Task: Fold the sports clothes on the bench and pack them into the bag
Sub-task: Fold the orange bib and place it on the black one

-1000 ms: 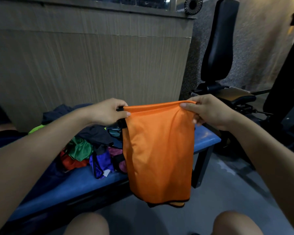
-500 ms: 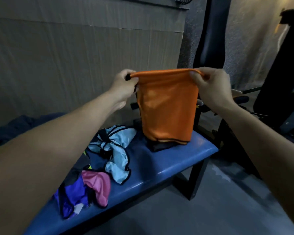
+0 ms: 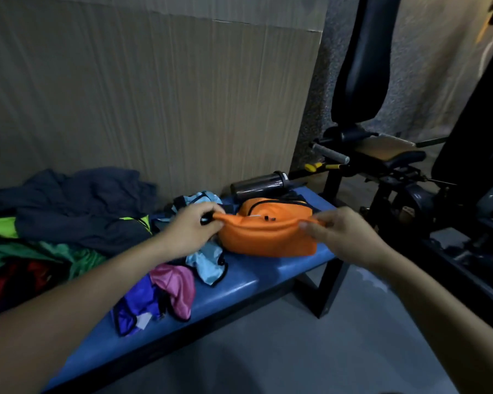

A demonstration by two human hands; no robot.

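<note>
An orange sports garment (image 3: 268, 240) lies slumped on the right end of the blue bench (image 3: 268, 275), with its upper part folded back in a curve. My left hand (image 3: 194, 228) pinches its top left corner. My right hand (image 3: 336, 231) pinches the top right corner. A dark item (image 3: 295, 198) peeks out behind the orange cloth; I cannot tell whether it is the bag. Unfolded clothes cover the bench to the left: light blue (image 3: 208, 260), pink (image 3: 174, 285), purple (image 3: 137, 305), green (image 3: 69, 257) and a navy heap (image 3: 77, 206).
A dark bottle (image 3: 259, 184) lies on its side at the back of the bench, against the wood-grain wall panel (image 3: 154, 95). A black gym machine (image 3: 382, 155) with a padded seat stands close on the right. Grey floor runs in front of the bench.
Both hands have carried the orange garment from hanging in the air down onto the right end of the bench, where it now rests bunched.
</note>
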